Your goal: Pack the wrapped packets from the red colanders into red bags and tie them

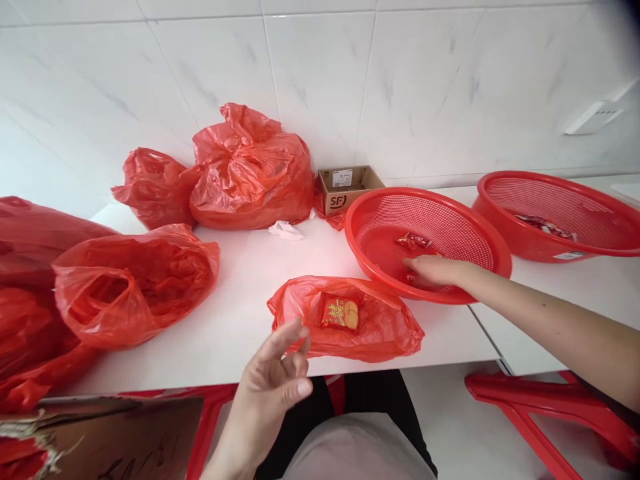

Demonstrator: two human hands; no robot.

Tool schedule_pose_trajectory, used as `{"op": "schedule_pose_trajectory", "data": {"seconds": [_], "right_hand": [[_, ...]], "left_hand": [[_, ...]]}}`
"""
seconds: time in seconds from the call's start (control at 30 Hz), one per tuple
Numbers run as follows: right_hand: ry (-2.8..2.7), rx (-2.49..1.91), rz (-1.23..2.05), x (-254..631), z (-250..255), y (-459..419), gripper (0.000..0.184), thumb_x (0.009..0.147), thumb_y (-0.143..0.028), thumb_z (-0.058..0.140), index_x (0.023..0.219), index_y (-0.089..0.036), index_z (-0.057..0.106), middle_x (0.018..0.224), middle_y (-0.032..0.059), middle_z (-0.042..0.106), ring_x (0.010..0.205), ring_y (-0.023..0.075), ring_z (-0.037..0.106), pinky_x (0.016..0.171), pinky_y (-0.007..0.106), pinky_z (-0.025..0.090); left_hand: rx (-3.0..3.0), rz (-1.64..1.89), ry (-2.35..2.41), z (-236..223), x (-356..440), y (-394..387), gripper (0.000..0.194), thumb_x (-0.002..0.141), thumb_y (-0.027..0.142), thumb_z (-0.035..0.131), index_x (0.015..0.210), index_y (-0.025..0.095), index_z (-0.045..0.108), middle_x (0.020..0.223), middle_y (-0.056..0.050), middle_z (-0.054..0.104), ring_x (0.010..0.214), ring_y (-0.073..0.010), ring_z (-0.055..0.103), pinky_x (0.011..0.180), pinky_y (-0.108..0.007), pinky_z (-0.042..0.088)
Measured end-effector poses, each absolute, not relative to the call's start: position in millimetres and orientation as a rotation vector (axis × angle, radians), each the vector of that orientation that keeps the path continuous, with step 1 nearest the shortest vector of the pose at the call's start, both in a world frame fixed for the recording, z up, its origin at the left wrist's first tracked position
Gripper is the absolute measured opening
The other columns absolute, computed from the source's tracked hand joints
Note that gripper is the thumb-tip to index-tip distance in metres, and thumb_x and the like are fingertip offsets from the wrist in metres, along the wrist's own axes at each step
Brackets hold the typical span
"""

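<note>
My left hand [275, 380] is held near the table's front edge, its fingers loosely curled and apart from the thumb, with nothing in them. Just beyond it lies an opened red plastic bag [385, 337]. Inside that bag is a red and yellow snack packet [341, 312] with a round biscuit pictured on it. My right hand [435, 269] reaches down into a red plastic basket [380, 233] with perforated sides. Its fingertips are at a small red packet [411, 275]; whether they grip it is unclear. A few more small red wrapped packets [414, 241] lie on the basket's bottom.
A second red basket [560, 250] with small packets stands at right. Behind are a small cardboard box [345, 200] and full red bags [255, 173]. An open red bag [135, 293] is at left. Below the table are a carton [130, 437] and a red stool [550, 407].
</note>
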State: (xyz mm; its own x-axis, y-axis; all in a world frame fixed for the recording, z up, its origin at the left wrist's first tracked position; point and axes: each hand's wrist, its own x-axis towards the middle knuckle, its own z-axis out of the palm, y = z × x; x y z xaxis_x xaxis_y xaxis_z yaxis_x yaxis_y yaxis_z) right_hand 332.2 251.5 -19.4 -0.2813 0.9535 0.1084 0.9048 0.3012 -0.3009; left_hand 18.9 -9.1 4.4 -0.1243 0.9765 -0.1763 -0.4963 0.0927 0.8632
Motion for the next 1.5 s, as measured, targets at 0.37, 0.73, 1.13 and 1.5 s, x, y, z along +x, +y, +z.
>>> {"op": "schedule_pose_trajectory", "data": {"seconds": [0.37, 0.73, 1.13, 1.5], "right_hand": [[-2.629, -1.672, 0.537, 305.6, 33.4, 251.4, 0.01, 0.079, -0.029, 0.067, 0.077, -0.02, 0.064, 0.081, 0.0047, 0.07, 0.068, 0.0168, 0.062, 0.061, 0.028, 0.043], [-2.451, -1.027, 0.758, 211.9, 66.7, 146.9, 0.043, 0.089, -0.046, 0.061, 0.125, -0.022, 0.059, 0.126, 0.0084, 0.065, 0.094, 0.0196, 0.066, 0.082, 0.033, 0.05], [-2.815, -1.662, 0.562, 262.9, 23.2, 228.8, 0.022, 0.093, -0.03, 0.05, 0.103, -0.023, 0.069, 0.107, 0.0111, 0.069, 0.09, 0.0223, 0.067, 0.074, 0.031, 0.046], [-2.506, -1.57, 0.347, 260.0, 74.2, 207.5, 0.027, 0.089, -0.04, 0.055, 0.109, -0.022, 0.058, 0.104, 0.0067, 0.069, 0.089, 0.0219, 0.063, 0.072, 0.032, 0.045]], "left_hand": [[0.765, 0.806, 1.436, -136.6, 26.8, -47.6, 0.05, 0.058, 0.034, 0.084, 0.105, 0.02, 0.076, 0.075, -0.007, 0.077, 0.103, -0.0322, 0.069, 0.114, -0.048, 0.031], [0.968, 0.817, 1.543, -171.3, 54.0, -9.2, 0.04, 0.065, 0.044, 0.075, 0.092, 0.015, 0.068, 0.087, -0.011, 0.074, 0.081, -0.0303, 0.07, 0.074, -0.041, 0.056], [1.191, 0.523, 1.556, -109.3, 23.3, -37.5, 0.02, 0.081, 0.036, 0.056, 0.082, 0.021, 0.07, 0.074, -0.005, 0.073, 0.062, -0.0217, 0.065, 0.061, -0.031, 0.048], [1.134, 1.048, 1.775, -18.9, -20.5, -25.6, 0.04, 0.083, 0.059, 0.058, 0.079, 0.02, 0.067, 0.064, 0.0, 0.054, 0.063, -0.0162, 0.047, 0.06, -0.026, 0.039]]}}
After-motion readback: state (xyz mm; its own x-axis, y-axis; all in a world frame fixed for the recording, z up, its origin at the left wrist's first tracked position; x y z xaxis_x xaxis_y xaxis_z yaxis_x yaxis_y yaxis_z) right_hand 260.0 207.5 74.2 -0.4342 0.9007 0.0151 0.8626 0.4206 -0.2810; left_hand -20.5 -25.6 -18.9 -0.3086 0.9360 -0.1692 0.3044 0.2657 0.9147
